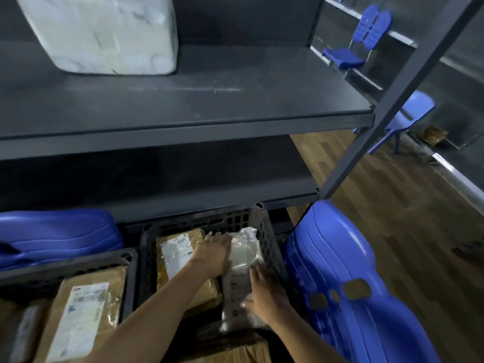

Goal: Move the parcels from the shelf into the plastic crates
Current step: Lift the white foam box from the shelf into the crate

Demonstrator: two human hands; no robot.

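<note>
Seating clear-wrapped parcel (242,258) in black crate (262,226), beside a brown parcel (178,247); left hand (213,254) flat on its far end, fingers straight; right hand (264,297) on near end, too blurred to tell grip; left crate (78,263) also loaded; white foam box (102,32) on shelf (209,100), probably the last one

Dark grey metal shelf board (235,100): open run right of the white foam box (104,35); grey upright post (392,87) bounds the corner. Black perforated plastic crate (209,222) below: brown taped parcel (180,258) and clear-wrapped white parcel (243,260) fill it side by side. Blue plastic chair (340,271) sits just beside its right wall.
</note>
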